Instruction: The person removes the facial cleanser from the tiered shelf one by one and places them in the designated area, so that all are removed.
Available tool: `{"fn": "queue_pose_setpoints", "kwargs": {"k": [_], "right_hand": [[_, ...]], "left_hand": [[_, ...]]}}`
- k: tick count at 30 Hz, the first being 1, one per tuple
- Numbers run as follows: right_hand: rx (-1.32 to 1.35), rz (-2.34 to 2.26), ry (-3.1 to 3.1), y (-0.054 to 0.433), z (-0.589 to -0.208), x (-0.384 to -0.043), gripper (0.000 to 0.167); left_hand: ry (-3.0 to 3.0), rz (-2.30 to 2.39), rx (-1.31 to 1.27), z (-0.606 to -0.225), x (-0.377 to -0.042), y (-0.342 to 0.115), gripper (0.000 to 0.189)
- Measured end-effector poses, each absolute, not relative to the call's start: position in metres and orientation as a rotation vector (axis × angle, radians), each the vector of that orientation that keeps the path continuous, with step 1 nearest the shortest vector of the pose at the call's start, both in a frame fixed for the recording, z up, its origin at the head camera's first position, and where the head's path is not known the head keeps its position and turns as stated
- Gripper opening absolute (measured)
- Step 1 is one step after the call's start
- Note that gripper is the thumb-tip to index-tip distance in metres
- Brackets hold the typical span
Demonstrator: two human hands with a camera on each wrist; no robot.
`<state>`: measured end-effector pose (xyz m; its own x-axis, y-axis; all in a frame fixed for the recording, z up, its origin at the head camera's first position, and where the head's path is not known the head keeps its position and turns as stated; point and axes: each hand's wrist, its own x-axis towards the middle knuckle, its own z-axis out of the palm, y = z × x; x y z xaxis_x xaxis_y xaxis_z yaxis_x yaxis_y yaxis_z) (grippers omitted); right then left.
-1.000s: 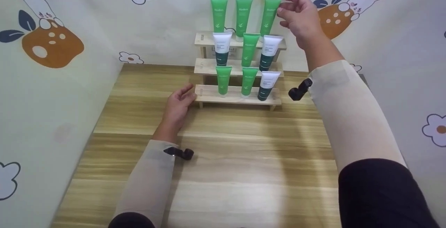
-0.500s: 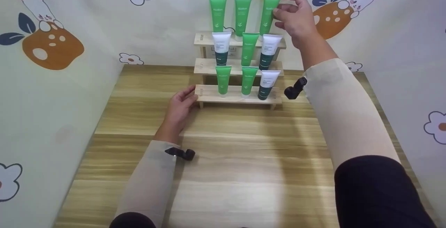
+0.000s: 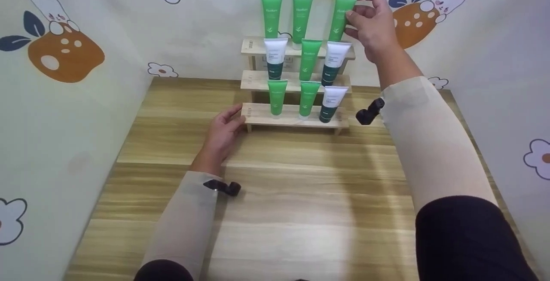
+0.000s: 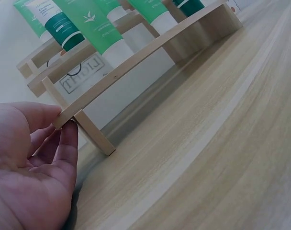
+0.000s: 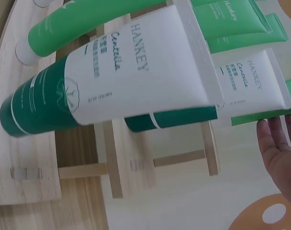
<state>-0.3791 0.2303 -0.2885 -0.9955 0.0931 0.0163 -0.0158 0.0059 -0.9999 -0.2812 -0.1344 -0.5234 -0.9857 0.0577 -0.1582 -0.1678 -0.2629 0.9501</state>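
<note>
A three-tier wooden display rack (image 3: 260,120) holds green squeeze tubes and white-and-dark-green squeeze tubes, standing on their caps. My left hand (image 3: 221,132) pinches the left end of the lowest shelf; in the left wrist view, the thumb lies on top of the shelf corner (image 4: 64,117) with fingers underneath. At the top tier's right end, my right hand (image 3: 376,29) pinches the upper part of a green tube (image 3: 341,19), thumb in front. That tube leans right, and its cap is hidden behind a white-and-dark-green tube (image 3: 336,59) on the middle tier.
Two other green tubes (image 3: 271,14) stand on the top tier. Below are a green tube (image 3: 309,59) and a white-and-green tube (image 3: 275,57) in the middle, and more tubes on the lowest shelf. A wooden tabletop (image 3: 279,212) spreads in front; patterned cloth (image 3: 206,27) hangs behind.
My right hand has taken hold of the top right green tube and shifted it to the right, away from its neighbour. My left hand has closed in onto the lowest shelf's end.
</note>
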Motion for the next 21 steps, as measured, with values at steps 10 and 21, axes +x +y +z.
{"fn": "queue_pose_setpoints", "kwargs": {"k": [10, 21], "right_hand": [[-0.12, 2.231, -2.071, 0.261, -0.295, -0.37, 0.04], [-0.158, 2.24, -2.0, 0.289, -0.294, -0.357, 0.043]], "left_hand": [[1.795, 2.396, -0.151, -0.524, -0.279, -0.134, 0.05], [1.813, 2.398, -0.117, -0.524, -0.281, -0.134, 0.053]]}}
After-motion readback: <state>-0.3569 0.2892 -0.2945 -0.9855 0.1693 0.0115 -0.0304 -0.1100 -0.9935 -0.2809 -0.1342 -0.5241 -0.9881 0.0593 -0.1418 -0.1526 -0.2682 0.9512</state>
